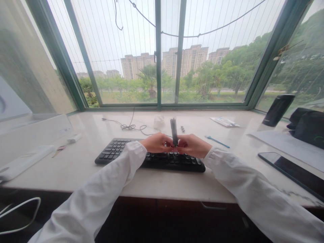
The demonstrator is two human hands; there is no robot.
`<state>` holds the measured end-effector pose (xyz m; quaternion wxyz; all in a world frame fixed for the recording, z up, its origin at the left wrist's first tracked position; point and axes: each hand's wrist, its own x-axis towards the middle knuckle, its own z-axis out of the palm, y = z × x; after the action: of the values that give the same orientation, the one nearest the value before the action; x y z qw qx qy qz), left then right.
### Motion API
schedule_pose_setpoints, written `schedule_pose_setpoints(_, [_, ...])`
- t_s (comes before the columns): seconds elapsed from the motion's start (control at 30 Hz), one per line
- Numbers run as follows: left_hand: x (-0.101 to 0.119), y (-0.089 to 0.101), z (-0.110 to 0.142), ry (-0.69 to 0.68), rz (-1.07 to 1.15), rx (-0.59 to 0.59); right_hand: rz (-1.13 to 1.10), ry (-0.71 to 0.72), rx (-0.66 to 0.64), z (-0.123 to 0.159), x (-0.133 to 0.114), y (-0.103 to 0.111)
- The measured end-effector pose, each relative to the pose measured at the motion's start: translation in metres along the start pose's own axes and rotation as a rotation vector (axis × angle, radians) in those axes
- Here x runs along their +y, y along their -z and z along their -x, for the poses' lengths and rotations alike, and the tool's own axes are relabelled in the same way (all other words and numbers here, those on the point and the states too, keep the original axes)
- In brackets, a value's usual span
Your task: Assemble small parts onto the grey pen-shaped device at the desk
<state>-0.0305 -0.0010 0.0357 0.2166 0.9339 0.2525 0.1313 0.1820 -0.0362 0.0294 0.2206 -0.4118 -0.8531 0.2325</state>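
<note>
A black keyboard (111,152) lies on the pale desk, partly covered by my hands and sleeves. My left hand (158,143) and my right hand (193,145) meet above its right half, fingers closed in a pinch. Between them stands a slim dark upright tool (173,130); its exact kind is unclear. Both hands' fingertips grip near its lower end, close to the keys. Behind it sit several small dark pieces (182,129), possibly keycaps. A blue thin stick-like tool (217,141) lies to the right of my right hand.
A thin cable (129,127) and a crumpled clear wrapper (159,122) lie behind the keyboard. At right are a phone (291,168), paper (286,145), a black cylinder (278,109) and a packet (224,122). A power strip (27,162) and keys (59,150) lie left.
</note>
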Motion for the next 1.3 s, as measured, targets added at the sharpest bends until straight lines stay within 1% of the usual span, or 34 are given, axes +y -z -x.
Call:
schedule_pose_setpoints(0.07, [0.000, 0.000, 0.000, 0.025, -0.039, -0.003, 0.054, 0.000, 0.022, 0.000, -0.001, -0.001])
schedule_pose_setpoints(0.13, [0.001, -0.001, 0.001, 0.054, -0.124, 0.034, 0.096, -0.015, 0.040, 0.001, -0.001, -0.002])
schedule_pose_setpoints(0.2, [0.003, -0.005, 0.001, 0.046, -0.202, 0.060, 0.118, -0.031, 0.056, 0.001, -0.001, -0.004])
schedule_pose_setpoints(0.27, [0.005, -0.012, 0.001, 0.005, -0.228, 0.036, 0.131, -0.037, 0.083, 0.002, -0.001, -0.008])
schedule_pose_setpoints(0.33, [0.006, -0.019, 0.001, -0.023, -0.227, -0.013, 0.130, -0.029, 0.117, 0.003, 0.000, -0.012])
schedule_pose_setpoints(0.43, [0.007, -0.027, 0.000, -0.007, -0.248, -0.042, 0.121, -0.017, 0.153, 0.005, 0.002, -0.020])
schedule_pose_setpoints(0.57, [0.007, -0.028, 0.000, 0.033, -0.273, -0.048, 0.149, 0.000, 0.244, 0.009, 0.003, -0.030])
schedule_pose_setpoints(0.67, [0.009, -0.027, 0.000, 0.044, -0.293, -0.065, 0.162, 0.091, 0.293, 0.011, 0.001, -0.036])
schedule_pose_setpoints(0.77, [0.009, -0.026, 0.001, 0.039, -0.308, -0.079, 0.177, 0.143, 0.299, 0.012, 0.000, -0.038])
schedule_pose_setpoints(1.13, [0.007, -0.026, 0.001, 0.035, -0.319, -0.081, 0.224, 0.145, 0.330, 0.014, 0.004, -0.039])
schedule_pose_setpoints(1.23, [0.009, -0.029, 0.002, 0.024, -0.315, -0.049, 0.243, 0.138, 0.341, 0.014, 0.004, -0.041])
schedule_pose_setpoints(1.3, [0.011, -0.032, 0.001, 0.031, -0.320, 0.007, 0.257, 0.129, 0.345, 0.013, 0.005, -0.042])
